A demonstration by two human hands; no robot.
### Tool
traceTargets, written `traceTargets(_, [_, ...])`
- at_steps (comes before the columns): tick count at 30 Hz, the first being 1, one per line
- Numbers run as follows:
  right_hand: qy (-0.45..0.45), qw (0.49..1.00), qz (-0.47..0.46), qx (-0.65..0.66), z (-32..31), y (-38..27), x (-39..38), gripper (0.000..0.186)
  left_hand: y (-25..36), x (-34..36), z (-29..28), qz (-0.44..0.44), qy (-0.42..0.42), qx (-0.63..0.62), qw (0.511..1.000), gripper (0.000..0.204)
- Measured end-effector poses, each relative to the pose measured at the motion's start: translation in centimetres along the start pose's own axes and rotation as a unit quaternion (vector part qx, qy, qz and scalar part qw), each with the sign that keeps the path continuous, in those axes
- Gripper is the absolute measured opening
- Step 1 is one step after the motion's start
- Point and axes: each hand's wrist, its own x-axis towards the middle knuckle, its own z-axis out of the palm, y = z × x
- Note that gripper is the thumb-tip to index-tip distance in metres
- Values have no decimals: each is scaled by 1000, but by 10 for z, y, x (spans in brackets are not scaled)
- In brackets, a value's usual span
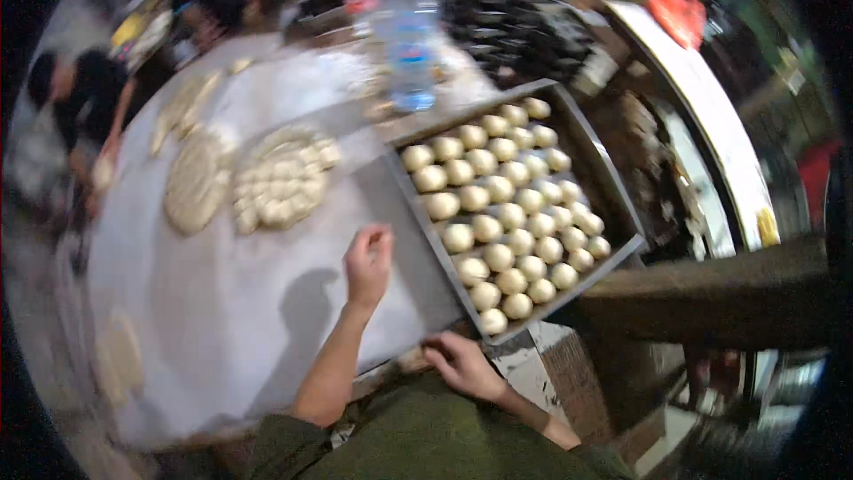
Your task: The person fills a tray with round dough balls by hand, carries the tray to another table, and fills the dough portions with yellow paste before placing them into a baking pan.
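Note:
Above the pale round table (258, 311), my left hand (368, 262) is raised with its fingers curled together. Blur hides whether anything lies inside them. To its right stands a grey metal tray (418, 198) holding many round dough balls (499, 188) in rough rows. My right hand (464, 368) is by the table's near edge, below the tray's near corner. Its fingers are loosely bent and apart from the thumb, with nothing seen between them. Farther left on the table lie a cluster of dough pieces (283, 187) and a flattened mound of dough (197, 180).
Plastic bottles (411, 53) stand beyond the tray. A dark wooden beam (711, 289) runs along the right. A white ledge (711, 107) bears an orange-red bag (677, 18). Another person (93, 98) is at the table's far left. A thin dough patch (119, 360) lies near left.

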Motion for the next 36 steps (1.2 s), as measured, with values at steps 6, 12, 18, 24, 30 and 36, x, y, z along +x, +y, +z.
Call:
traceTargets(6, [272,897,-45,-345,98,35,198,16,-94,-176,-270,-181,222,455,843,24])
traceTargets(12, [397,874,11,-280,65,18,415,40,-110,-230,-323,-196,218,568,769,37])
traceTargets(18, [188,951,-49,-242,91,-28,406,40,-115,-246,-336,-138,237,552,787,41])
traceTargets(24, [215,974,55,-52,96,47,229,50,-94,-229,-328,-223,148,465,844,36])
traceTargets(30, [160,974,-129,-92,187,69,57,32,-66,-218,-213,-139,28,-130,981,48])
traceTargets(36, [150,980,-132,-17,228,0,49,14,-47,-260,-215,-211,-101,63,970,46])
